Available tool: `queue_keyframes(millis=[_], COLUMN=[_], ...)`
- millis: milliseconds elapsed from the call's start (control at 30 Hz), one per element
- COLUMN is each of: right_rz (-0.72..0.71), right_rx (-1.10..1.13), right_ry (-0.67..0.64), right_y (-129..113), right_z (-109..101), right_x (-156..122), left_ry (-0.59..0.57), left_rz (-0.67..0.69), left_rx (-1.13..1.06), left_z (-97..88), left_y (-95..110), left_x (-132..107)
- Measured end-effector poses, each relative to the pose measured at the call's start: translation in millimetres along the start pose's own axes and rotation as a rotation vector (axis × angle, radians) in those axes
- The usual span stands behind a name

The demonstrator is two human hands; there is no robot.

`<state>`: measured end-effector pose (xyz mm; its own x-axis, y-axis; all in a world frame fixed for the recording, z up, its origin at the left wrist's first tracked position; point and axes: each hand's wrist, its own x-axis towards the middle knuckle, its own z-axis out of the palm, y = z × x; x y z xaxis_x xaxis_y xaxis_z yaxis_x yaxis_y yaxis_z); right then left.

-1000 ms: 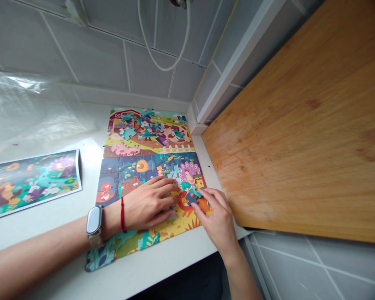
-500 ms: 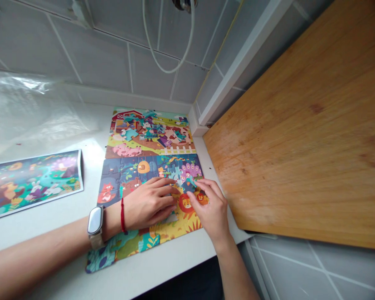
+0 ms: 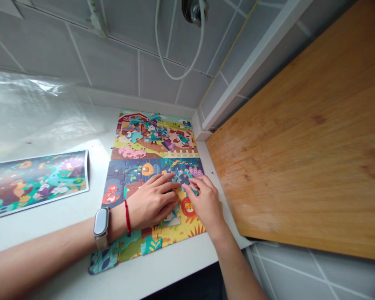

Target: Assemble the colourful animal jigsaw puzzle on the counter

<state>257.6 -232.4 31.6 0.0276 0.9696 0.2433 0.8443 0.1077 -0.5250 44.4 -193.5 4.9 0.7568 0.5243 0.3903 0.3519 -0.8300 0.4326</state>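
Note:
A colourful jigsaw puzzle (image 3: 134, 166) lies on the white counter (image 3: 65, 216), with a farm scene at the far end and an animal scene nearer me. My left hand (image 3: 151, 202) rests flat on the puzzle's middle, fingers stretched toward the right; a watch and a red string are on that wrist. My right hand (image 3: 204, 202) sits just right of it, fingertips pinched on a small puzzle piece (image 3: 187, 183) pressed against the peacock area. Loose pieces (image 3: 152, 131) lie piled on the farm scene.
A printed picture sheet (image 3: 33, 183) lies at the left on the counter. Clear plastic wrap (image 3: 27, 112) bunches behind it. A large wooden board (image 3: 303, 141) leans along the right. Grey wall tiles and a white cable (image 3: 177, 62) stand behind.
My right hand has carried the piece up and left from the lion area to the peacock area, uncovering the lion. My left hand has stayed flat; the camera shifted slightly.

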Motion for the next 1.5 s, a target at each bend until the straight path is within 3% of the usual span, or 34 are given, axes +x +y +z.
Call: queue_keyframes(millis=[233, 433, 600, 733, 1033, 1267, 1500], right_rz=[-0.133, -0.084, -0.101, -0.125, -0.01, 0.04, 0.071], right_rx=[-0.037, -0.022, 0.087, 0.081, -0.125, -0.133, -0.162], right_ry=[-0.057, -0.032, -0.009, -0.027, 0.028, 0.121, 0.077], right_y=[10, 13, 8, 5, 13, 19, 29], right_z=[-7, -8, -15, -19, -18, -12, -18], right_x=[5, 4, -13, -33, -49, -46, -39], left_ry=[-0.042, -0.041, -0.058, -0.098, -0.191, -0.177, -0.183], left_rz=[-0.017, -0.071, -0.113, -0.07, 0.104, 0.113, 0.088], left_rx=[-0.004, 0.033, 0.062, 0.048, -0.057, -0.073, -0.075], left_z=[-1.6, -0.5, 1.4, 1.7, 0.2, 1.8, 2.2], left_y=[0, 1, 1, 0, 3, 2, 3], left_x=[0, 0, 0, -1, -3, -3, -4])
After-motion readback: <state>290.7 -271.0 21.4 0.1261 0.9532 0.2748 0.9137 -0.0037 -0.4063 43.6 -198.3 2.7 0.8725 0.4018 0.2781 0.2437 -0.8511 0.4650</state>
